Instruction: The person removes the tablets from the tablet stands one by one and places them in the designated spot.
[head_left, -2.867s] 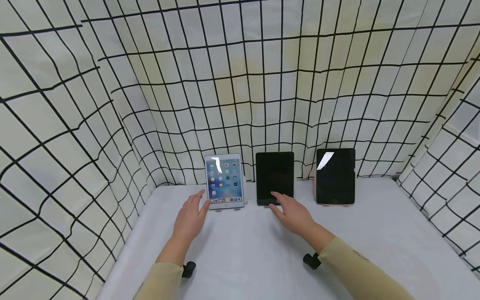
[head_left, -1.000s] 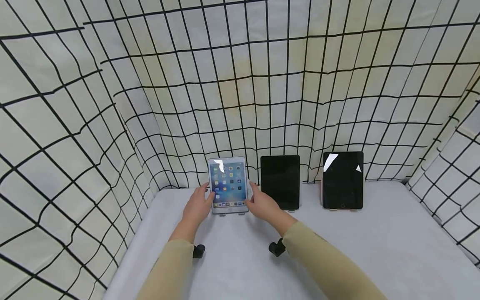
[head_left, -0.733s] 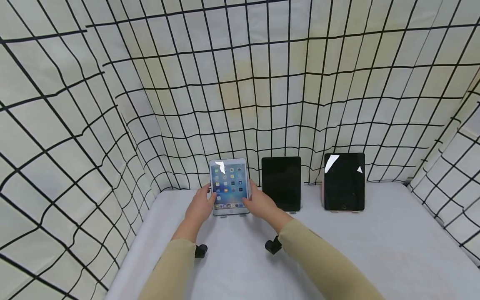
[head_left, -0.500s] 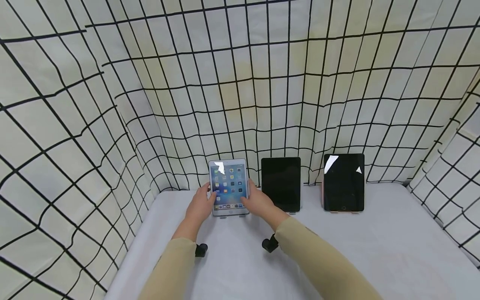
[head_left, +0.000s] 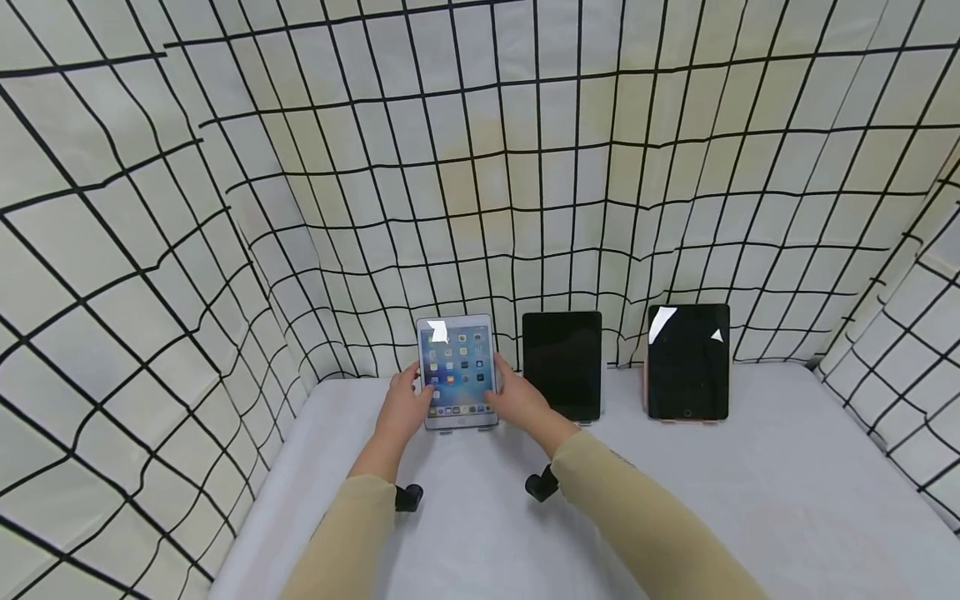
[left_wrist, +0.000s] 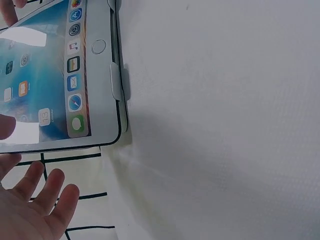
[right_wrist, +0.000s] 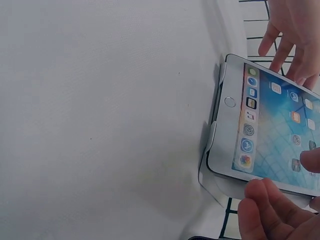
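A white tablet [head_left: 459, 354] with a lit screen of app icons leans upright on a stand at the back left. My left hand [head_left: 402, 410] holds its left edge; in the left wrist view, the thumb [left_wrist: 6, 127] lies over the screen and the fingers spread beside the edge. On the other side, my right hand [head_left: 521, 402] grips the right edge. In the right wrist view its thumb [right_wrist: 311, 160] is over the glass and its curled fingers are at the side. Small clips of the stand [left_wrist: 115, 81] hold the tablet's lower edge.
Two black tablets with dark screens, one in the middle [head_left: 562, 367] and one at the right [head_left: 687, 362], stand in the same row. White cloth covers the table [head_left: 480, 533]. Black-gridded white curtain [head_left: 555, 183] surrounds the back and sides.
The right hand has left the middle black tablet and moved left to the white tablet's right edge. The left hand has closed in on its left edge. Lately both hands have barely moved.
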